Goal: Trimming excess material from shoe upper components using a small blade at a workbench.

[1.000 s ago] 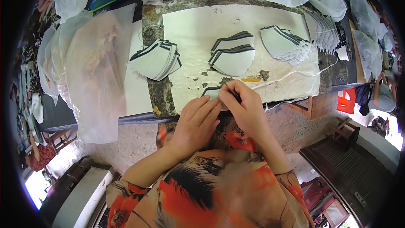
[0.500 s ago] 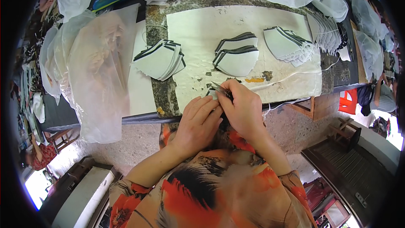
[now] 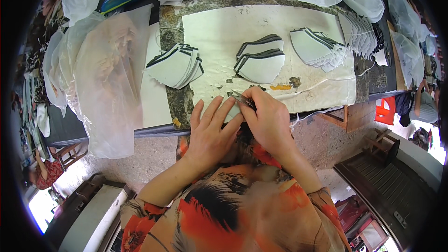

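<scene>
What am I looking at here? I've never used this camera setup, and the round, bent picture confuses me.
There is no machine: this is a person's own two bare hands, filmed by a wide fisheye camera worn on the head and looking down, so straight edges curve. The left hand lies flat at the near edge of the table. The right hand pinches a small dark tool, possibly snips, and both hands cover a small piece I cannot make out. On the pale sheet lie fanned stacks of white, dark-edged fabric pieces, a white cord and scraps. Clear plastic bags are piled at the left.
</scene>
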`<state>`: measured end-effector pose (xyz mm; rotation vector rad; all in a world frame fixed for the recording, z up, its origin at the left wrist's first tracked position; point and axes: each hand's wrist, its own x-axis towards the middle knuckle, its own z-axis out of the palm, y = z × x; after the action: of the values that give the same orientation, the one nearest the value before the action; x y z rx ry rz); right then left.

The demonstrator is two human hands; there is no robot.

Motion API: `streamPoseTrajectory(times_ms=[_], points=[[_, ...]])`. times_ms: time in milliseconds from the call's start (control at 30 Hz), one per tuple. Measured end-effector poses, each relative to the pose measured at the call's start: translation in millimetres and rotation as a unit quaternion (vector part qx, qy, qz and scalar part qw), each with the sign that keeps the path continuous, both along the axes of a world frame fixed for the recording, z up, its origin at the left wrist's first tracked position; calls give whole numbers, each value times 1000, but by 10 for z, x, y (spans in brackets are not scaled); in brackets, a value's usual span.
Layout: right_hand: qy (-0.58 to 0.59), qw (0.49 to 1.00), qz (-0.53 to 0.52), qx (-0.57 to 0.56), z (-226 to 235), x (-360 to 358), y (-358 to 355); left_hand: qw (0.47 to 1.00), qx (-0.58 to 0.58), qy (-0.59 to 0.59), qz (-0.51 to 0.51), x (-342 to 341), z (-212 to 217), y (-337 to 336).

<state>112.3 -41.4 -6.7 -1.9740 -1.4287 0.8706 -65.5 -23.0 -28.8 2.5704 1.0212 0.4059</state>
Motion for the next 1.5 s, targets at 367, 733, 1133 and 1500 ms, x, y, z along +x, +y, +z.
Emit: streamPoseTrajectory(times_ms=[367, 733, 1133, 1500], points=[[-26, 999, 0, 22, 2, 200, 1, 1000, 1, 24, 9, 28, 25, -15], [-25, 1000, -7, 4, -4, 187, 16, 999, -14, 34, 31, 91, 76, -36], [-6, 1000, -2, -17, 86, 313, -1, 999, 31, -34, 7, 216, 131, 185], [19, 1000, -14, -21, 59, 468, -8, 999, 11, -39, -11, 236, 171, 223]])
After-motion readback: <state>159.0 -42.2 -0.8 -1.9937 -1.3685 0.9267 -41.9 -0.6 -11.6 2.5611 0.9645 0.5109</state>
